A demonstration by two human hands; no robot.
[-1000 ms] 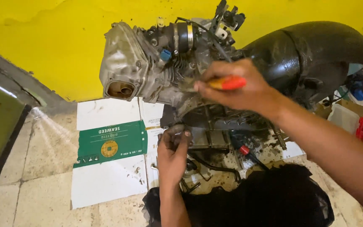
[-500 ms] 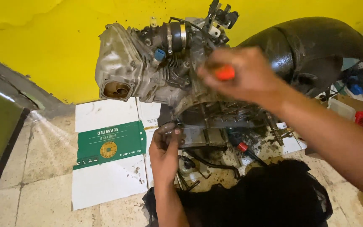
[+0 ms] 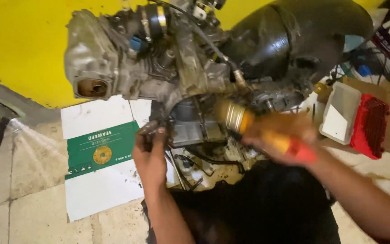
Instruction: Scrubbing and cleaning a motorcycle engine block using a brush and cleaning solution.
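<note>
Head view: a grimy scooter engine (image 3: 159, 58) lies on the floor against a yellow wall (image 3: 23, 45), its dark belt-drive casing (image 3: 294, 40) running off to the right. The left hand (image 3: 150, 156) is at the lower edge of the crankcase, left of centre, with its grip closed on a small dark part that cannot be identified under the oil. The right hand (image 3: 280, 135) is wrapped around a screwdriver (image 3: 267, 131) with an orange-and-red handle, its shaft angled up and left toward the open cavity (image 3: 195, 122) in the middle of the engine; hand and tool are heavily blurred, and the tip is not visible. Flattened white and green cardboard (image 3: 100, 153) lies under the engine on the left, and a red-and-white tray (image 3: 357, 117) sits to the right, apart from both hands. Risks, as judged: both hands are oily, so the screwdriver could slip out of its seat and strike the left fingers (image 3: 154, 133), which are close beside the cavity. A slipping tip could also damage a fastener head or the hose (image 3: 213, 45) above. The engine appears unclamped and could rock under pressure. A loosened small part could fall into the dark clutter (image 3: 249, 208) near the person.
</note>
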